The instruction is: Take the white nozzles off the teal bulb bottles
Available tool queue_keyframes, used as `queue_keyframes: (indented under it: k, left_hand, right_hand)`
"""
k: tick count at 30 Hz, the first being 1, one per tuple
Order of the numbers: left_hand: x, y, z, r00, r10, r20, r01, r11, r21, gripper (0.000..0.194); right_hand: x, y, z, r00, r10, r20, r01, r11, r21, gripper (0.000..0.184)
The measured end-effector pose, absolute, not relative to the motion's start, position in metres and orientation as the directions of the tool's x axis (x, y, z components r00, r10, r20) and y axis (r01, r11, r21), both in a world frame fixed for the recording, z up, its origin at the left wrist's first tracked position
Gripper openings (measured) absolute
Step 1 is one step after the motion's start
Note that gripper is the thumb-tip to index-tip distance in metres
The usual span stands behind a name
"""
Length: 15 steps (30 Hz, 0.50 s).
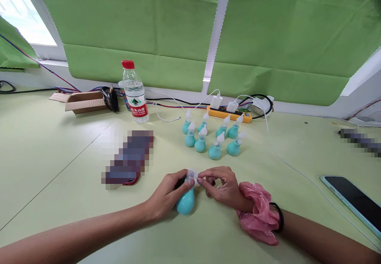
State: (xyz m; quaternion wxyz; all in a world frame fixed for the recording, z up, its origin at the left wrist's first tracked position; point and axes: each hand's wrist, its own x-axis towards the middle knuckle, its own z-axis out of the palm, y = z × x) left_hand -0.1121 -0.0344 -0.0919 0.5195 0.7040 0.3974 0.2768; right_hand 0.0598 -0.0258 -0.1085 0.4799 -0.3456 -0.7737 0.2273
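Note:
My left hand grips a teal rubber bulb against the pale green table. My right hand pinches the clear white tip piece at the bulb's top. A pink scrunchie and a black band sit on my right wrist. Behind my hands stands a group of several teal bulbs with white tips, all upright.
A water bottle with a red cap stands at the back left beside an open cardboard box. An orange power strip with chargers lies by the wall. A phone lies at right, a blurred flat object at left.

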Motion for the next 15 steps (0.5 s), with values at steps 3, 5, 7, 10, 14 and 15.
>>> queue_keyframes:
  k: [3,5,7,10,14,15]
  left_hand:
    - [-0.1123,-0.0342,-0.0925,0.535,0.844,-0.028,0.292,-0.154,0.944,0.034]
    - [-0.1124,-0.0342,-0.093,0.536,0.844,-0.028,0.296,-0.157,0.942,0.034]
    - [-0.1125,-0.0342,-0.0935,0.535,0.844,-0.028,0.3,-0.159,0.941,0.034]
    - [-0.1124,-0.0343,-0.0937,0.533,0.846,-0.023,0.304,-0.166,0.938,0.034]
    - [-0.1121,-0.0351,-0.0917,0.532,0.847,-0.016,0.294,-0.167,0.941,0.033]
    - [-0.1121,-0.0353,-0.0911,0.535,0.845,-0.018,0.294,-0.166,0.941,0.033]
  right_hand:
    - [0.0595,-0.0267,-0.1077,-0.299,0.744,0.597,0.344,0.668,-0.66,0.009]
    - [0.0597,-0.0267,-0.1076,-0.309,0.733,0.606,0.354,0.68,-0.643,0.008]
    - [0.0601,-0.0266,-0.1079,-0.315,0.726,0.611,0.372,0.687,-0.624,0.008]
    - [0.0606,-0.0266,-0.1086,-0.317,0.722,0.615,0.402,0.69,-0.602,0.008]
    - [0.0613,-0.0257,-0.1088,-0.297,0.716,0.632,0.425,0.691,-0.585,0.008]
    - [0.0616,-0.0252,-0.1089,-0.286,0.72,0.633,0.427,0.687,-0.588,0.008]
